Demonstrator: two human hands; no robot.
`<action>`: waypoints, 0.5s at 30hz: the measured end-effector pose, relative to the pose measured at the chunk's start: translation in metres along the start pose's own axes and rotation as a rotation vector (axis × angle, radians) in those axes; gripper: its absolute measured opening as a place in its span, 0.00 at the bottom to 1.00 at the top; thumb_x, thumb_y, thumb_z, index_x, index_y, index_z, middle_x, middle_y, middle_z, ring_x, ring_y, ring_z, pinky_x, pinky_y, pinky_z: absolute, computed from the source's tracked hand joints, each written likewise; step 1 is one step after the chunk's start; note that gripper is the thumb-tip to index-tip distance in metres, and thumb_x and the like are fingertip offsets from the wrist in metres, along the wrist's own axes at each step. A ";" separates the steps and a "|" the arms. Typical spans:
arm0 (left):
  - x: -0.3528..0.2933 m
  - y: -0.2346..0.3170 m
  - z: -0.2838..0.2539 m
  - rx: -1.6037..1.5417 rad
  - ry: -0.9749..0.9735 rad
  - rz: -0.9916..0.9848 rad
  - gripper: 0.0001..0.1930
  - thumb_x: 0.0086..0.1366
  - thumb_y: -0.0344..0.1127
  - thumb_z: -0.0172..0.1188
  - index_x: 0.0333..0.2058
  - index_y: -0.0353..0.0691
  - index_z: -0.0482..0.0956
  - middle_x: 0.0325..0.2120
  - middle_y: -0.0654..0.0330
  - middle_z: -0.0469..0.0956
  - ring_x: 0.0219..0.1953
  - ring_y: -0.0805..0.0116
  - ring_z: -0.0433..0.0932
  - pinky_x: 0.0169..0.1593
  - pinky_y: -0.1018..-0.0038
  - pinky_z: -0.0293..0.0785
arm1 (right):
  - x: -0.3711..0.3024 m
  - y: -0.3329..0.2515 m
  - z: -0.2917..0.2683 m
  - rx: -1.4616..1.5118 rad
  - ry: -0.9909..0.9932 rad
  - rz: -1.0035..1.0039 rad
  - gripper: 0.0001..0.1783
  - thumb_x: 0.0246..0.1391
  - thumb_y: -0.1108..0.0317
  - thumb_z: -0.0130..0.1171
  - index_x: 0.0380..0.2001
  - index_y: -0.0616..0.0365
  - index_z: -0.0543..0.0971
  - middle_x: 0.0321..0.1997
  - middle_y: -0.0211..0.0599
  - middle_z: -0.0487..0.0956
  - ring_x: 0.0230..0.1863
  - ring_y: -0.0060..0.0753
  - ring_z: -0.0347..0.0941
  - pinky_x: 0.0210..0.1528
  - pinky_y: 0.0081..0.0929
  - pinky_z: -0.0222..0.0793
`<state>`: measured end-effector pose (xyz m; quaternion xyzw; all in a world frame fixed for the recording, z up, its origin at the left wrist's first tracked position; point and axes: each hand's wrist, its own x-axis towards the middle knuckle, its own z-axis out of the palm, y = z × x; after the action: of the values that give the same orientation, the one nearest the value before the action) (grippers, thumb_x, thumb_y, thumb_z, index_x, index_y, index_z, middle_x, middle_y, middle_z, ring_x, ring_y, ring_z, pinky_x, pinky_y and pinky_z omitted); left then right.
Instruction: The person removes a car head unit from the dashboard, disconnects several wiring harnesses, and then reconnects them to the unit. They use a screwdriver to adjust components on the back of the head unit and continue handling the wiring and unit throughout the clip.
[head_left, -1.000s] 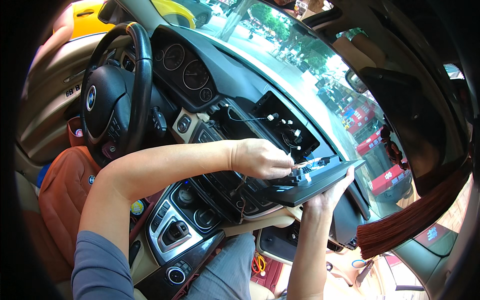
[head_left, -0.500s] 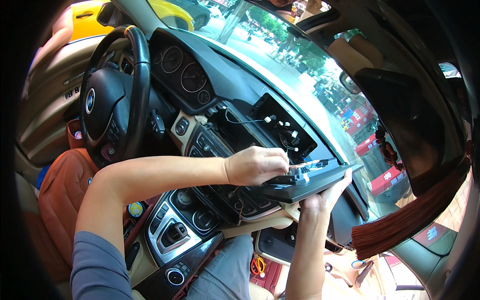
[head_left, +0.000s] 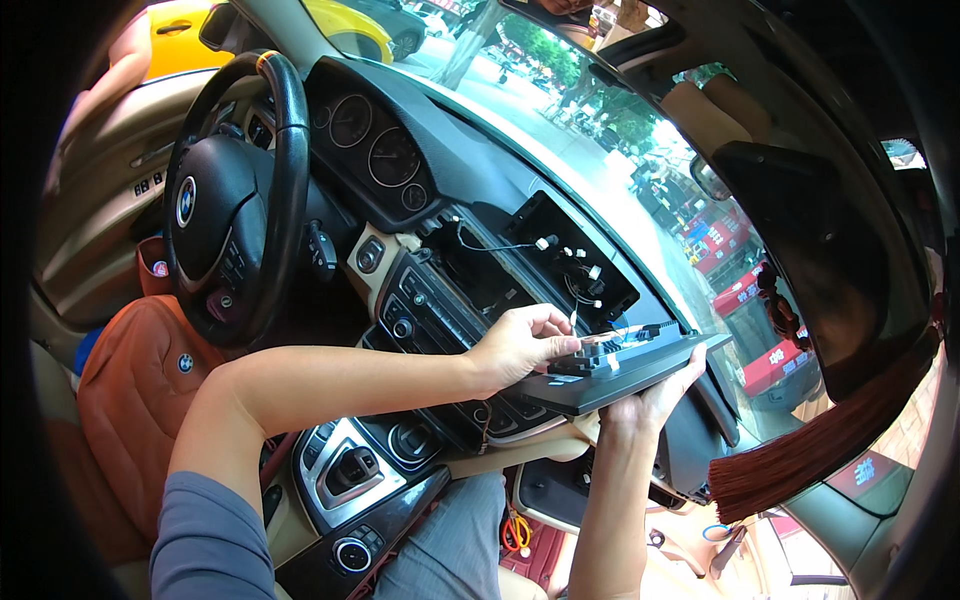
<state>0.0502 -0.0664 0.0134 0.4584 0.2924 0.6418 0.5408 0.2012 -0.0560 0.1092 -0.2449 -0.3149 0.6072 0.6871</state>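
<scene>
My right hand [head_left: 645, 400] grips a flat black car display unit [head_left: 625, 375] from below, its thumb side along the far right edge. The unit is tilted, and its back carries circuitry and sockets. Over the left end of that back, my left hand [head_left: 520, 350] has its thumb and fingers curled toward each other. At its fingertips is a small pale cable plug [head_left: 573, 319]; whether it is pinched there I cannot tell for sure. Just beyond is the open dashboard recess [head_left: 535, 225], with several loose white plugs [head_left: 595, 272] on thin wires.
The steering wheel [head_left: 240, 190] stands at the left, before the instrument cluster [head_left: 375, 150]. Below my left forearm are the gear selector [head_left: 355, 465] and console. A dark red tassel [head_left: 785, 455] hangs at the right. Orange-handled tool [head_left: 516, 532] lies in the footwell.
My left hand has turned and its fingers have loosened, so the thumb and a pale plug show at the fingertips. The display unit stays in my right hand, nearly still.
</scene>
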 end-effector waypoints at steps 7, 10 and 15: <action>0.002 -0.009 -0.010 0.026 -0.071 0.082 0.08 0.74 0.34 0.68 0.48 0.42 0.81 0.42 0.67 0.83 0.44 0.78 0.81 0.43 0.77 0.80 | -0.003 0.001 0.000 0.009 0.003 -0.027 0.30 0.73 0.36 0.46 0.39 0.54 0.75 0.34 0.42 0.80 0.35 0.43 0.79 0.40 0.46 0.81; 0.002 -0.008 -0.009 0.012 -0.078 0.038 0.09 0.74 0.33 0.67 0.50 0.43 0.82 0.43 0.67 0.82 0.46 0.79 0.80 0.43 0.78 0.79 | -0.006 0.000 0.002 0.014 0.000 -0.034 0.29 0.73 0.36 0.46 0.39 0.54 0.75 0.34 0.42 0.80 0.35 0.44 0.79 0.40 0.45 0.81; 0.006 -0.009 -0.008 0.012 -0.120 0.014 0.11 0.76 0.35 0.64 0.53 0.42 0.81 0.46 0.66 0.83 0.47 0.77 0.79 0.43 0.76 0.78 | -0.007 -0.001 0.004 -0.002 0.001 -0.031 0.29 0.73 0.38 0.46 0.38 0.55 0.75 0.33 0.42 0.80 0.34 0.43 0.79 0.39 0.44 0.81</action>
<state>0.0467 -0.0573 0.0035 0.5012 0.2601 0.6153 0.5500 0.1980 -0.0630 0.1119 -0.2409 -0.3188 0.5960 0.6965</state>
